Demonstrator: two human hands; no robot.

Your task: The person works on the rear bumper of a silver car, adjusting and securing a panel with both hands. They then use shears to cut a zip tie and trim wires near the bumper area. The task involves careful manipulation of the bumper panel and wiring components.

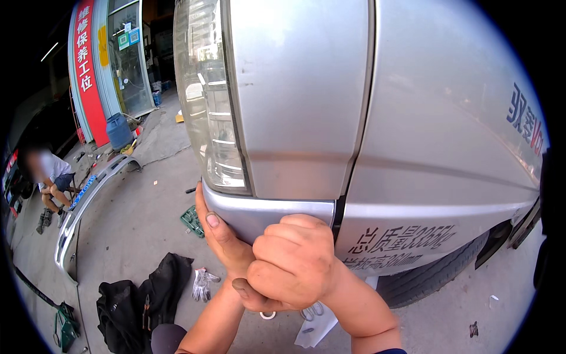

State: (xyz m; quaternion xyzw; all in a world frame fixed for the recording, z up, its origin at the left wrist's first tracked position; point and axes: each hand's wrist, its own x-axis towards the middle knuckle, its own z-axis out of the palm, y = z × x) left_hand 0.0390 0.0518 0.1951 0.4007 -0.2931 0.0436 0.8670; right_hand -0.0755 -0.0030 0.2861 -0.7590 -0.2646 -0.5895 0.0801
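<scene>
A silver corner trim panel [262, 213] sits under the clear headlight [215, 118] of a silver vehicle. My left hand [227, 245] lies against its front side, fingers stretched upward toward the lower edge of the headlight. Closed into a fist, my right hand [295, 256] rests at the panel's lower face, crossing in front of my left wrist. Nothing shows in the fist, and its palm side is hidden. A dark gap [339, 215] runs between the trim and the door panel [436, 94].
A detached silver bumper [66, 239] lies on the ground at left, near a seated person [53, 171]. Closer are black clothing [159, 286], a grey-white glove [203, 284], a green tool case [191, 222] and white paper [318, 330]. The tyre [436, 268] is at right.
</scene>
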